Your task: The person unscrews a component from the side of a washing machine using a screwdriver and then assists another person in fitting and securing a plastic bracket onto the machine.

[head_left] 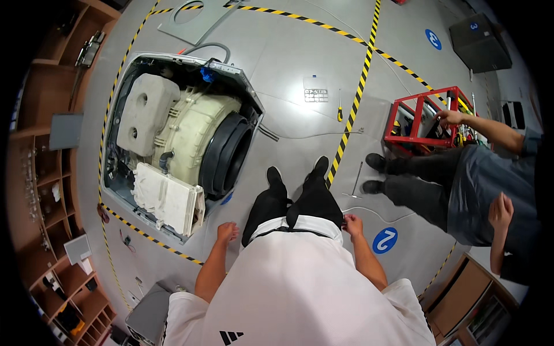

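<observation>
I stand looking down at my white shirt and black trousers. My left hand (227, 232) hangs by my left hip with fingers loosely curled and nothing in it. My right hand (352, 224) hangs by my right hip, fingers curled, and seems to hold nothing. An opened washing machine (179, 138) stands to my front left with its top off, showing the cream drum, a black door seal (228, 153) and a white drawer unit (167, 199).
Another person in dark clothes stands at my right, one hand (449, 118) on a red tool cart (424, 118). A screwdriver (340, 112) and a long thin tool (357, 179) lie on the grey floor. Yellow-black tape lines cross it. Wooden shelves line the left.
</observation>
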`<state>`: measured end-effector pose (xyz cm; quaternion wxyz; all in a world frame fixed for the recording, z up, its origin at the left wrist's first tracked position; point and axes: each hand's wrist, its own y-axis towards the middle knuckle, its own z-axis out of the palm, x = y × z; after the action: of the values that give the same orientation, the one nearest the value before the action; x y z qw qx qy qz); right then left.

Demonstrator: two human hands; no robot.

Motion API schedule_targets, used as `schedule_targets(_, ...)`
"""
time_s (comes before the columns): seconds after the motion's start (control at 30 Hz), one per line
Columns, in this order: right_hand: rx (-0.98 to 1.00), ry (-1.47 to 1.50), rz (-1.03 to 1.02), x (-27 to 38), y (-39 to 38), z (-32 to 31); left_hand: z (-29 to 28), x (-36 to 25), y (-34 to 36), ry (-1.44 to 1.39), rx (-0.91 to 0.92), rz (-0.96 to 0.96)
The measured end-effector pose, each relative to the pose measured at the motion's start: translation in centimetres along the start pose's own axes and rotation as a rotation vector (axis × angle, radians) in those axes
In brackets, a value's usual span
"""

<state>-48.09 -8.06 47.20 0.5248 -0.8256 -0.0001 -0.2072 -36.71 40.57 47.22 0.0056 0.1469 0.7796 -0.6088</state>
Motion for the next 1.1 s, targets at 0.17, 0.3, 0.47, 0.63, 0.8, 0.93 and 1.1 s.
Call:
schedule_targets(0.17, -0.032, 0.056, 0.035, -1.2, -1.8, 0.6, -0.2, -2.0, 1.3, 0.055, 0.064, 0.093)
schedule_targets(0.3, -0.012, 0.121, 0.007, -1.1, -1.6, 1.2, 1.9, -6.1, 1.0, 0.042, 0.127, 0.24)
schedule_targets(0.47, 0.009, 0.124, -0.016, -0.3, -1.0, 2.1, 2.6, -8.9, 0.1, 0.009, 0.152, 0.267)
schedule_targets(0.63, -0.011, 0.093, -0.029, 1.3, -0.8, 1.7, 1.7, -5.5, 1.5, 0.0, 0.094, 0.254)
schedule_targets(0.8, 0.021, 0.119, -0.067, 3.2, -0.7, 1.1, 1.3, -2.3, 1.5, 0.067, 0.049, 0.123)
schedule_targets(0.93, 0.037, 0.089, -0.084, 4.1, -0.2, 1.2, 1.8, -0.7, 2.8, 0.047, 0.033, 0.164)
schedule_targets(1.1, 0.05, 0.042, -0.08, 5.1, 0.1, 1.5, 2.6, -1.6, 3.0, -0.064, 0.051, 0.233)
